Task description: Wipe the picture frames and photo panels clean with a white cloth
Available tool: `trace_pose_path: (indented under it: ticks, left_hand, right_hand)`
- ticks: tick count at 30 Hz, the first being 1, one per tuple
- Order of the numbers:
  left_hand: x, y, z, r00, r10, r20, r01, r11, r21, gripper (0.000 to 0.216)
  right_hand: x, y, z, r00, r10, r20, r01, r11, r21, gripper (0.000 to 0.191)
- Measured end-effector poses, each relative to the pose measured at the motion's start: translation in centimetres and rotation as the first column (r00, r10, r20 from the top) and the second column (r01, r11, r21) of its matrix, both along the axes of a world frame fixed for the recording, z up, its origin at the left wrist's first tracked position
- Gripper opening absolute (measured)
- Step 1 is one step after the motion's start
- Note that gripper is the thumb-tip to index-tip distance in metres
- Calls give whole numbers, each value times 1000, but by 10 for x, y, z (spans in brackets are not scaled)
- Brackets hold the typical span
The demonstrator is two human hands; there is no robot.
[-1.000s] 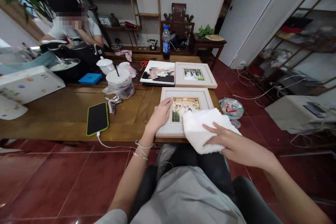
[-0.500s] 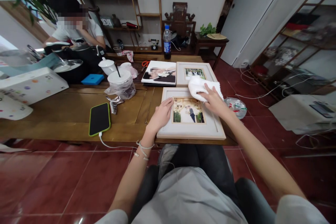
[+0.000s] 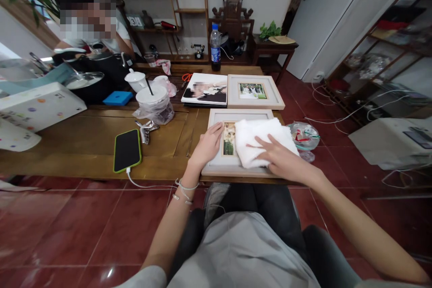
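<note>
The person sits at the low wooden table [image 3: 84,144] and is in the middle of wiping a picture frame [image 3: 216,117] that lies flat at the table's near edge, right in front of their knees. The right hand [image 3: 280,159] lies flat and spread on a folded white cloth [image 3: 259,137], pressing it down on the glass rather than gripping it; the cloth covers most of the picture, so only a strip of the photo shows at its left. The left hand [image 3: 208,144] rests open on the frame's left border, fingers loose, pinning the frame so it does not slide.

By my reckoning this is the wiping step itself, somewhere in mid-pass. The next stroke calls for even pressure and for the left hand to hold the frame firm, since its near edge sits at the very lip of the table.

Just beyond lie a second frame [image 3: 254,92] and a photo album [image 3: 205,91], side by side. A phone [image 3: 127,150] lies to the left on its cable, well apart from both hands.
</note>
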State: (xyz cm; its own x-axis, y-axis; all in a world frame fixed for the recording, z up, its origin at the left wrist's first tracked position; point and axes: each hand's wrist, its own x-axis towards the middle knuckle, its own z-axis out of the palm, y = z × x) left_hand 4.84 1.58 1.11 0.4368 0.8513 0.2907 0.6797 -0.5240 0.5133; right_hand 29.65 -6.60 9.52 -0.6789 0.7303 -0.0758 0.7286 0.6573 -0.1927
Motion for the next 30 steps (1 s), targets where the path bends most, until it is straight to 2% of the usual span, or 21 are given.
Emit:
trace_pose_path:
  ticks: [5,9,12,16,20,23,26,30]
  left_hand:
    - [0,-2,2,1000,-6,-8,6,1000,0,43]
    - [0,-3,3,1000,2,-8,-2,1000,7,42]
    - [0,-3,3,1000,-1,1,1,1000,0,42]
    - [0,-3,3,1000,-1,8,1,1000,-5,42]
    - [0,-2,3,1000,0,24,0,1000,3,42]
    - [0,-2,4,1000,-5,25,5,1000,6,42]
    - [0,-3,6,1000,-4,19,5,1000,-6,42]
    - [1,-2,5,1000,2,18,-2,1000,-14,42]
  right_hand:
    - [-7,-52,22,1000,17,-23,-21,985,-171,70]
    - [-13,-61,21,998,27,-62,-38,983,-180,69]
    - [-9,-40,6,996,-28,-81,20,995,-99,68]
    - [-1,7,-16,994,-90,-62,96,991,90,66]
    - [-1,58,-24,985,-170,-21,169,945,282,65]
    - [-5,88,-25,978,-209,21,188,917,352,66]
    - [-10,100,-26,975,-215,57,183,921,343,63]
    - [-16,79,-22,986,-138,95,106,953,283,54]
